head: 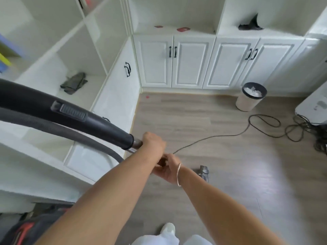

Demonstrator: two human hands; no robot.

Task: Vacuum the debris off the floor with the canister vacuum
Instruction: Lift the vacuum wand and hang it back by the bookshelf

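The vacuum's black curved handle (74, 112) runs from the left edge toward the middle, ending in a metal wand collar (136, 145). My left hand (153, 143) is closed around the wand just past that collar. My right hand (166, 169), with a thin bracelet on the wrist, grips the wand directly below the left. The grey hose (53, 128) loops under the handle. The grey floor nozzle (204, 172) shows on the wood floor behind my right wrist. A small red speck of debris (147, 97) lies in the floor corner by the cabinets. The canister (21, 228) is partly visible at bottom left.
White cabinets (191, 61) line the back and left walls. A round bin (251, 96) stands on the floor at the right. A dark power cord (212, 137) trails across the floor to a tangle (304, 128) beside a white appliance (313, 106). My shoe (168, 228) is at the bottom.
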